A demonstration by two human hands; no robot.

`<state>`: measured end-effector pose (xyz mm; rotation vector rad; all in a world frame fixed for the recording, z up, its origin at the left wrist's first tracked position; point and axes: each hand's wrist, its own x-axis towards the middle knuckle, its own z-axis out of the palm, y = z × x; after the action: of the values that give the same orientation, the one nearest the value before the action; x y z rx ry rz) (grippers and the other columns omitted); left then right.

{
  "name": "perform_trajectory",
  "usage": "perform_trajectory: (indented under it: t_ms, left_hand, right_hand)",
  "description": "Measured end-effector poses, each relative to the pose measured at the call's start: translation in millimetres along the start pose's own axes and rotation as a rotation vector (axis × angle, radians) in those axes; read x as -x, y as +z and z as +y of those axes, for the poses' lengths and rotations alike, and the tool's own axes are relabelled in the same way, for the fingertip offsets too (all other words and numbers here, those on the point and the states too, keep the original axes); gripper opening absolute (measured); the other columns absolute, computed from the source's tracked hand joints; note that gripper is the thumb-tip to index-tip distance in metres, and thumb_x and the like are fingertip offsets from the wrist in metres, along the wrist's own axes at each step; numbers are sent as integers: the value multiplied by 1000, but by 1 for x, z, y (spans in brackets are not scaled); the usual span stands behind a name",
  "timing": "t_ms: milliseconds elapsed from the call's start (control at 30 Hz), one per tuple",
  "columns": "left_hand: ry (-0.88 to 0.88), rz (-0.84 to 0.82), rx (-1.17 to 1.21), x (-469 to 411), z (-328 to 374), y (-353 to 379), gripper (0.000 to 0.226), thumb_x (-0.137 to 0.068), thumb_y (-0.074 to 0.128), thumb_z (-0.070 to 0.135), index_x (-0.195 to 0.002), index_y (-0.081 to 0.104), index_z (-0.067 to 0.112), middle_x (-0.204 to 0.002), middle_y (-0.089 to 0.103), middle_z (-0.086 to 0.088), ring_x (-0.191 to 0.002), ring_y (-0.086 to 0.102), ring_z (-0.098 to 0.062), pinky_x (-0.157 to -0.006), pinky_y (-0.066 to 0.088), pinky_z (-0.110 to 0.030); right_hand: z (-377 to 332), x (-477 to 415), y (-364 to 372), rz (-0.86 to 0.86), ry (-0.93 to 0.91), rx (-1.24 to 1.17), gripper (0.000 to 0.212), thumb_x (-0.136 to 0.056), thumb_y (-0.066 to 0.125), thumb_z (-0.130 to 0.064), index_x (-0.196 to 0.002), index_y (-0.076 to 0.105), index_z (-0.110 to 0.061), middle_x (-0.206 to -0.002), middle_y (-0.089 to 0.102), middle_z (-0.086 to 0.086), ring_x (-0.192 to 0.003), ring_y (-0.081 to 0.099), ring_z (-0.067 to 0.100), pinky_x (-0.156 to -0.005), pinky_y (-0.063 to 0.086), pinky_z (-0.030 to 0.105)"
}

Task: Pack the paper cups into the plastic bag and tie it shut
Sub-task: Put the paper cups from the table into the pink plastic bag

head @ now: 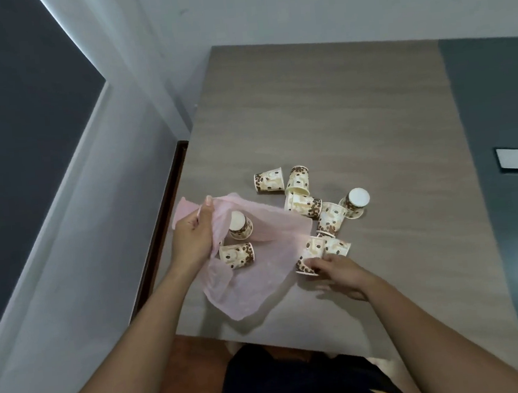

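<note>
Packing is judged to be at an early stage. The plastic bag [259,284] is pinched at its upper edge between the thumb and curled fingers of the left hand [192,236], so that the mouth is held raised and open just to the right of those fingers. Two cups are seen in the mouth: a base-up cup [240,226] just beside the left fingers, and a side-lying cup [238,256] directly below it. The right hand [336,271] is closed round the held cup [309,259], with the fingertips curled over its rim end, at the right border of the bag. Six loose cups [304,205] lie on the table [338,111] beyond the right fingers; the nearest cup [337,246] is touching the held one, the farthest are well apart from it. What is left, by judgement: the held cup and the six loose cups are to be loaded, then the mouth is to be gathered and tied; no knot is present
</note>
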<state>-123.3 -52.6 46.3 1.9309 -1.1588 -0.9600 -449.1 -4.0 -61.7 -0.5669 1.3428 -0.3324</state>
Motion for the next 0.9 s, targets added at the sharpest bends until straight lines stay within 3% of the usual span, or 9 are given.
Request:
perform_trajectory:
  t_ms: [100,233,333,433,533,667,733,800,900]
  left_hand:
    - [-1,-3,15,9,11,19,85,-107,46,74,-75,52,-5,-61,52,-21,-61,51,-16,-66,40,-36]
    - [-28,-25,54,20,28,38,81,-108,47,72,-91,71,-4,-82,70,-36,-70,65,-21,-68,49,-33]
    - [-28,-58,83,26,35,47,84,-108,49,69,-101,71,-11,-83,70,-37,-67,67,-22,-61,50,-29]
    - [-9,-106,107,28,35,49,87,-108,49,70,-96,69,-14,-80,70,-37,-66,70,-33,-61,54,-32]
    - [1,-151,89,29,30,47,83,-109,51,67,-93,70,-12,-72,72,-28,-66,71,-28,-64,52,-31]
    - [30,-190,51,29,19,39,78,-110,51,66,-92,65,-9,-70,63,-16,-70,58,-12,-65,45,-30]
    - [50,-179,34,30,17,37,68,-113,52,55,-82,58,-5,-68,53,-4,-67,50,-10,-60,38,-27]
    - [66,-151,4,30,11,33,58,-116,51,46,-73,49,8,-65,48,3,-63,44,-9,-60,36,-28]
    - [55,-117,-102,27,3,27,50,-119,42,39,-79,54,10,-72,56,4,-69,51,-14,-68,39,-37]
  right_hand:
    - [-18,22,-27,-157,-51,-174,32,-101,75,-19,-131,69,-10,-131,80,10,-110,80,21,-106,59,52]
    - [-39,40,-43,-305,-70,-143,54,-96,81,-24,-146,63,-18,-146,73,6,-130,72,21,-118,52,54]
    - [-53,44,-29,-321,-79,-74,44,-100,80,-26,-141,64,-17,-144,74,9,-130,71,23,-118,53,54]
    - [-66,45,2,-240,-139,123,24,-101,79,-34,-118,72,-19,-124,83,8,-112,79,24,-98,58,44]
    - [-68,36,35,-101,-226,289,37,-93,86,-44,-118,76,-19,-113,85,7,-107,82,31,-87,62,45]
    - [-59,10,70,-12,-338,526,44,-88,85,-54,-120,78,-25,-106,84,2,-89,78,18,-94,65,53]
    - [-63,15,86,19,-401,652,59,-89,82,-58,-136,72,-25,-124,79,-4,-104,75,19,-101,61,44]
    - [-64,15,100,37,-469,721,64,-97,80,-45,-152,62,-19,-139,69,-6,-123,67,20,-101,49,27]
    - [-62,8,105,18,-520,713,61,-101,77,-38,-154,61,-13,-145,68,0,-131,65,20,-103,46,24]
